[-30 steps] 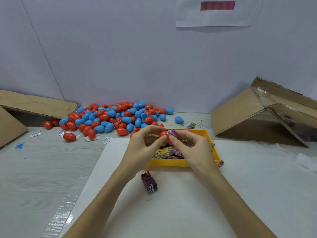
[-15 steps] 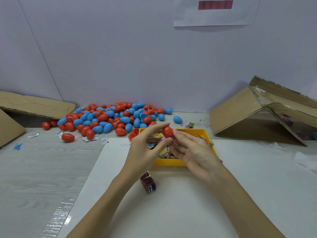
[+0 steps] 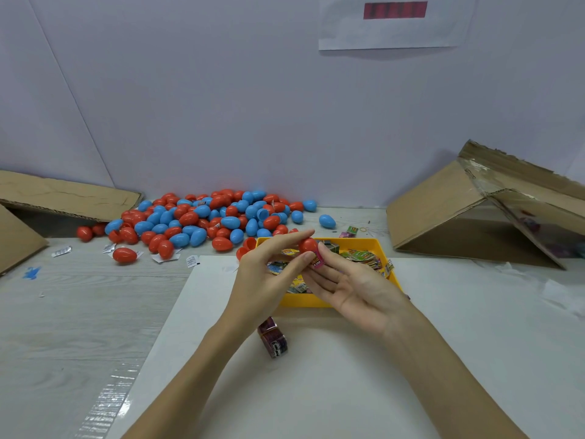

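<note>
Left hand (image 3: 262, 280) pinching red plastic egg (image 3: 307, 245) above yellow tray (image 3: 304, 301); right hand (image 3: 354, 289), fingers nearly straight, pressing pink packet (image 3: 318, 261) against it. Filling step likely underway; next move needing packet seated inside, egg closed.

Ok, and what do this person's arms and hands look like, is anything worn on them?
The left hand and right hand are bare: no gloves, rings, watch or wristband are visible. The left forearm and right forearm are bare too, with no sleeve showing down to the picture's bottom edge.
</note>
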